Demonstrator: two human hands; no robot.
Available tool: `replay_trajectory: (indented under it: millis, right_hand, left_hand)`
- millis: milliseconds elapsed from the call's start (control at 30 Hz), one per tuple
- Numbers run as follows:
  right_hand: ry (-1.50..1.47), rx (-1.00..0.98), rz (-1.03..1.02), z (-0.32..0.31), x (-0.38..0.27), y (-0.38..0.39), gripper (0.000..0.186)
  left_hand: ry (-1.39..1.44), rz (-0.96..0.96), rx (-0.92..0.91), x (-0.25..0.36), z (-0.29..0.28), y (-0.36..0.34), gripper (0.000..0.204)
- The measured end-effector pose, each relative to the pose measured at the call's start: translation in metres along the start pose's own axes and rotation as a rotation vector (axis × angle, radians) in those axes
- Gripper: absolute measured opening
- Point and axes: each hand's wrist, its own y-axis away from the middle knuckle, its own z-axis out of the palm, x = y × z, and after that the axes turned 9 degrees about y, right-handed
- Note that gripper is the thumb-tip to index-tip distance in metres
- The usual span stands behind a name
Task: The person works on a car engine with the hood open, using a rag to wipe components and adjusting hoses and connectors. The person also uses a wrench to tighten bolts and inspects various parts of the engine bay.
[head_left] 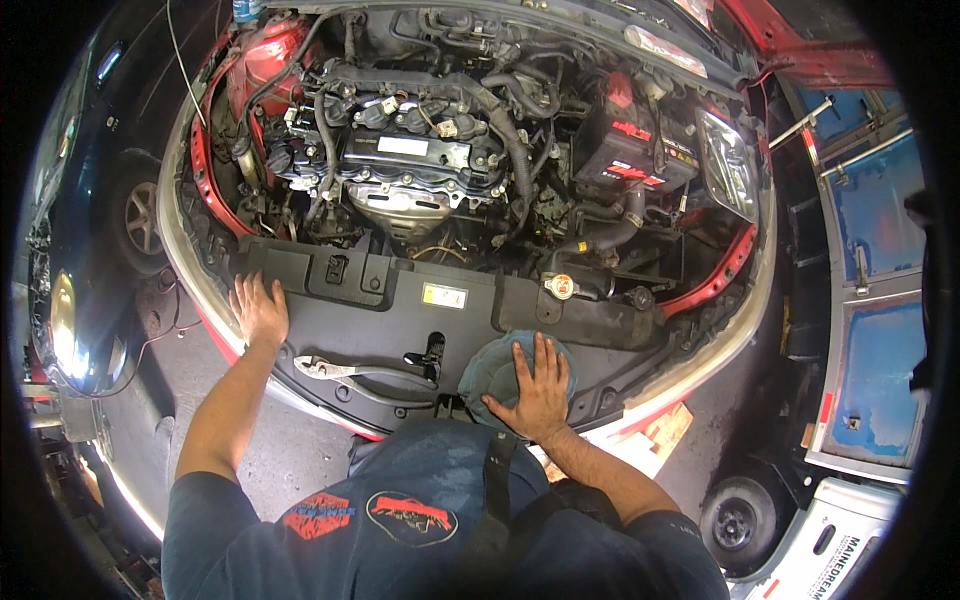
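Note:
My left hand (260, 312) rests flat on the left part of the black plastic radiator cover (400, 312), fingers stretched out. Under my spread right hand (541, 392) lies a folded grey-green cloth (487, 367), on the front edge of the same cover. Between my hands, a pair of slip-joint pliers (365, 374) lies on the cover, its jaws toward the left. Next to the handles is the hood latch (428, 358). A radiator cap (561, 287) sits just beyond the cloth.
Past the cover is the open engine bay with the engine (410, 150) and, at right, a black battery (632, 140). A headlight (727, 165) stands loose-looking beside it. A dark car (90, 200) is at the left, and blue-panelled metal doors (875, 350) are at the right.

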Motion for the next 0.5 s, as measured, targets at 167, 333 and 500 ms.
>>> replay_trajectory:
  millis: [167, 333, 500]
  right_hand:
    - [0.013, 0.008, -0.007, 0.0008, 0.0003, 0.0005, 0.108]
    - [0.01, -0.012, 0.001, 0.0006, 0.0007, 0.0015, 0.107]
    - [0.002, -0.016, 0.001, 0.0009, 0.0011, 0.0015, 0.107]
  left_hand:
    - [-0.003, -0.017, -0.025, 0.0016, -0.0018, -0.0002, 0.056]
    - [0.017, 0.0, -0.007, 0.0013, -0.0025, 0.0009, 0.056]
    - [0.003, -0.002, -0.029, 0.0011, -0.0027, 0.0005, 0.056]
